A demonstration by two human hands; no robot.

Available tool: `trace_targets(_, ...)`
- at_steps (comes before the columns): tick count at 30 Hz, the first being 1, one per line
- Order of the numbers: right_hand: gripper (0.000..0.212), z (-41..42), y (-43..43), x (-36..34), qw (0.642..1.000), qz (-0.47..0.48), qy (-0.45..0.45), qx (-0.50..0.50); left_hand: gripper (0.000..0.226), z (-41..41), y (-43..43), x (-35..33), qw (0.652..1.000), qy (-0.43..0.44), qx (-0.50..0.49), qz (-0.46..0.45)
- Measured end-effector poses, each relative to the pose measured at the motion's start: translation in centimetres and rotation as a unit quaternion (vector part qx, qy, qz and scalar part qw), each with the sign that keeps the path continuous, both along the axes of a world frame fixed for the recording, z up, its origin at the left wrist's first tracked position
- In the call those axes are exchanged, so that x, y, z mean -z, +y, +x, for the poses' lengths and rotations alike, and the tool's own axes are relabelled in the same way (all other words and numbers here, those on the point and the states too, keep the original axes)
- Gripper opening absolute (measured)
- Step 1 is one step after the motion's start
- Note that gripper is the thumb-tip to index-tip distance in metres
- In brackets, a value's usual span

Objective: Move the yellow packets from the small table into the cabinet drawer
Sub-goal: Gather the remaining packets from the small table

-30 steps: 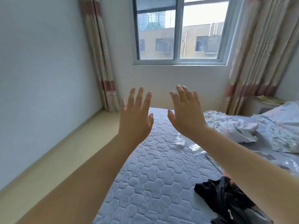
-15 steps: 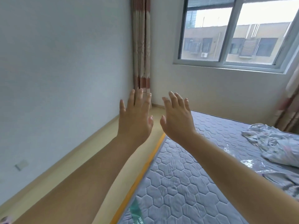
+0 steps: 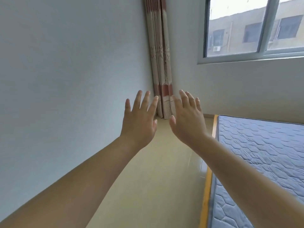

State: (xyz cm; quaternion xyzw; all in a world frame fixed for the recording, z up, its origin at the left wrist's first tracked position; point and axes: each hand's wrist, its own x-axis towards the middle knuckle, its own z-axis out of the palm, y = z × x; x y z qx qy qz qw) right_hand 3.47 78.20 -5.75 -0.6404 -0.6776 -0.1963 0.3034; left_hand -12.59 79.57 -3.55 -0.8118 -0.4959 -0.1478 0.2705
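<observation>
A: Yellow packets: cannot tell where, nor of what look.
B: Changed since a moment ago?
A: Swung left; lost the crumpled bedding, gained more wall [image 3: 65,79].
B: Near to far?
A: Left hand [image 3: 139,124] and right hand [image 3: 187,124] raised as before, side by side, apart, fingers straight and spread, holding nothing. Then floor [image 3: 156,178], mattress [image 3: 263,153], curtain [image 3: 160,63], window [image 3: 246,30].

The window [image 3: 253,30] and curtain [image 3: 159,55] run off the top edge, the mattress [image 3: 263,153] off the right and bottom. The left hand [image 3: 139,124] and right hand [image 3: 187,124] show only their backs.
</observation>
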Motion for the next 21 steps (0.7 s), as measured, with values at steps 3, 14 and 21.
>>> trace_targets(3, 0.061, -1.9, 6.2, 0.0, 1.0, -0.012, 0.004, 0.011, 0.069, -1.3, 6.5, 0.1, 1.0, -0.011, 0.013, -0.009)
trace_targets(14, 0.063, -8.4, 30.6, 0.4, 0.994, -0.022, -0.011, 0.107, 0.073, -7.1, 32.9, 1.2, 0.992, -0.044, 0.118, 0.025)
trace_targets(21, 0.063, -9.6, 45.5, -0.8, 0.984, -0.034, -0.042, 0.169, 0.075, -8.0, 51.0, 0.7, 0.985, -0.035, 0.167, 0.025)
